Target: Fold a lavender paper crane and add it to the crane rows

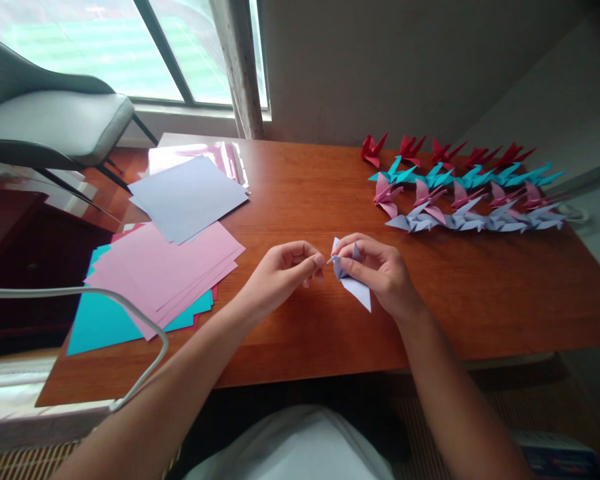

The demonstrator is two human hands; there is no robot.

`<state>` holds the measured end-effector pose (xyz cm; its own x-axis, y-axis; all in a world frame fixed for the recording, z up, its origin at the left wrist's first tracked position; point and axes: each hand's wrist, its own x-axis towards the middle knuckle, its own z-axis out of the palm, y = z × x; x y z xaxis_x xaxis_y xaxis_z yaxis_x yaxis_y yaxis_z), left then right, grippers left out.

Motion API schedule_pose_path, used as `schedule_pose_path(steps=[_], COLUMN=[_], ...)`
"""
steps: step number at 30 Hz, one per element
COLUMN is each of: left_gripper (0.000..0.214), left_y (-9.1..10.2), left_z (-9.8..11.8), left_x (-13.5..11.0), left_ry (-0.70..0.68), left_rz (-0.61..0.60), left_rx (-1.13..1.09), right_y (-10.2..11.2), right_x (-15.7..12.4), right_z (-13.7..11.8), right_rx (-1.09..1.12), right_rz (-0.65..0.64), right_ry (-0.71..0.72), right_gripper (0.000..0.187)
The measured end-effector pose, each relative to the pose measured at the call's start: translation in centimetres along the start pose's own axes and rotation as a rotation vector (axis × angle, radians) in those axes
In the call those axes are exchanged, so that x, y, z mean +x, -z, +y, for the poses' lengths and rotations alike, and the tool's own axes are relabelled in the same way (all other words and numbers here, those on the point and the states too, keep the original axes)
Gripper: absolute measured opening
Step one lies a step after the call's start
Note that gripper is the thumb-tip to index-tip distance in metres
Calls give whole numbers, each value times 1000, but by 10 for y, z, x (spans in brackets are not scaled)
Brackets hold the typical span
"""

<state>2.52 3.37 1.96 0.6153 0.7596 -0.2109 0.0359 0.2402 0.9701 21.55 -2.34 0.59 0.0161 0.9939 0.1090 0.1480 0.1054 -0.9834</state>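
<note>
A pale lavender paper crane [356, 291] is pinched between the thumb and fingers of my right hand [380, 267], above the wooden table. Its small folded tip points left, and a wing hangs down below my fingers. My left hand [295, 267] is closed, thumb against the curled fingers, just left of that tip. A narrow gap seems to part the two, and nothing shows in the left fingers. Finished lavender cranes [465, 219] stand in a row to the right, behind my right hand.
Behind the lavender row stand rows of pink cranes [387, 193], turquoise cranes [435, 175] and red cranes [373, 150]. On the table's left lie lavender sheets [190, 197], pink sheets [165, 267] and turquoise sheets [105, 320]. A white cable [150, 327] curves past my left forearm. A chair [55, 120] stands by the window.
</note>
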Motion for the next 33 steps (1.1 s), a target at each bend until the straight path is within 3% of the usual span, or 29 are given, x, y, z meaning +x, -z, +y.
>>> schedule_pose_path(steps=[7,14,28,33], left_gripper=[19,8,10,19], left_y=[-2,-3,-3,6], left_z=[-8,-6,-9,-10], left_x=[-1,-3,-3,0], left_ry=[-273,-416,-443,-359], left_rz=[109,179,175,322], left_rx=[280,575,668,551], right_y=[-1,-2,-1,0], right_x=[2,3,4,6], right_z=[0,1,3,4], right_rx=[-99,-123,-156,-320], right_rz=[-20,0,133,154], right_ry=[58,101,131,192], right_gripper=[8,8,5,8])
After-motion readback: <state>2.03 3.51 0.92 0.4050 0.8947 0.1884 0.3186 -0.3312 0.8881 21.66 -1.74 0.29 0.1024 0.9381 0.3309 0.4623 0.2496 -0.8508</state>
